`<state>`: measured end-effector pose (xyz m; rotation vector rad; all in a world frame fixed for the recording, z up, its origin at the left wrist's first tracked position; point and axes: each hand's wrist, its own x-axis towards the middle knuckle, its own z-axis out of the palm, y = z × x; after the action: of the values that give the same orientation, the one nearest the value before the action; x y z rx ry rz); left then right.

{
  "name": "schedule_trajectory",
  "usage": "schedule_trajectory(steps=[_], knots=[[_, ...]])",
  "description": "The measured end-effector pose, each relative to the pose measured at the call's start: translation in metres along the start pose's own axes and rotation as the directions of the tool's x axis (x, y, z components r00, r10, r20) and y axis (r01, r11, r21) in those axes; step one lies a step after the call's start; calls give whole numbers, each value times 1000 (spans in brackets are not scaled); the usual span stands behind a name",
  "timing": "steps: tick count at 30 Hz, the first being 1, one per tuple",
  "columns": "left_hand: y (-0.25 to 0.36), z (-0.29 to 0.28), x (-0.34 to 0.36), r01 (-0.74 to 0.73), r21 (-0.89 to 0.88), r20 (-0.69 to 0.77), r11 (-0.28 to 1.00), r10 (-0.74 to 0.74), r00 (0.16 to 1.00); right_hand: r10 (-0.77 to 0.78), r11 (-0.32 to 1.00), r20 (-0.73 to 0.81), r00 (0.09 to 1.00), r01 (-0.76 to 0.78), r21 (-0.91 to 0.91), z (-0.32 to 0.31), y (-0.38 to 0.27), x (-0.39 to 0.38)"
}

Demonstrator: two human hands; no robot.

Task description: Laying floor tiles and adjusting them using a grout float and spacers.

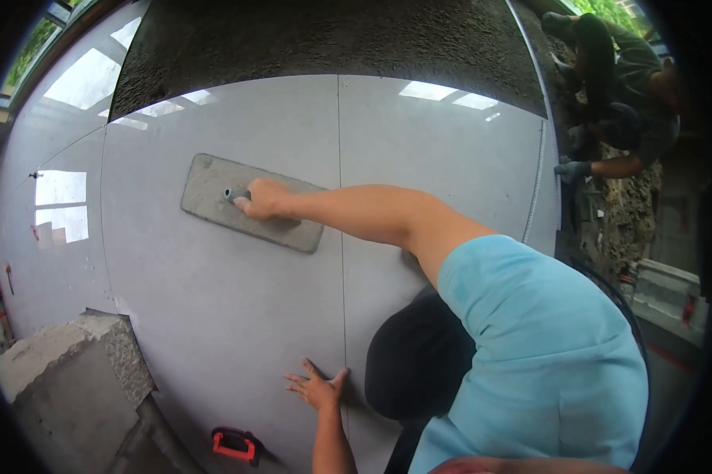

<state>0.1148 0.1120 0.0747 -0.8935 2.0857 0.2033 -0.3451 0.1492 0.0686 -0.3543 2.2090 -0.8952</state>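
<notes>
My right hand is closed round the handle of a long rectangular grey float. The float lies at a slant on a large, glossy light-grey floor tile, left of a straight joint. Nearer to me, my left hand rests on the same tile with its fingers spread, just left of that joint. It holds nothing. My right forearm hides part of the float's right end.
A red and black suction lifter sits at the near left. Dark, rough mortar borders the tiles at the far side. A broken concrete block stands at left. At right, a gloved co-worker crouches by the tile edge.
</notes>
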Motion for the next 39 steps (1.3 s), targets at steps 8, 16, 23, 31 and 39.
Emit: schedule_trajectory(steps=[8, 16, 23, 31, 39], knots=[[5, -7, 2, 31, 47, 26, 998, -33, 999, -198, 961, -331, 923, 249, 120, -24, -10, -10], [44, -24, 20, -4, 40, 107, 999, -1, 994, -100, 993, -234, 967, 110, 32, -50, 59, 2], [141, -81, 63, -55, -56, -39, 997, 53, 998, -64, 970, -641, 765, -103, -220, -221, 203, 26], [148, -87, 68, -116, -62, -106, 991, 109, 988, -204, 935, -453, 868, 35, -353, -242, 217, 55], [146, -84, 68, -122, -57, -98, 991, 116, 988, -167, 939, -323, 932, 50, -340, -272, 201, 73]])
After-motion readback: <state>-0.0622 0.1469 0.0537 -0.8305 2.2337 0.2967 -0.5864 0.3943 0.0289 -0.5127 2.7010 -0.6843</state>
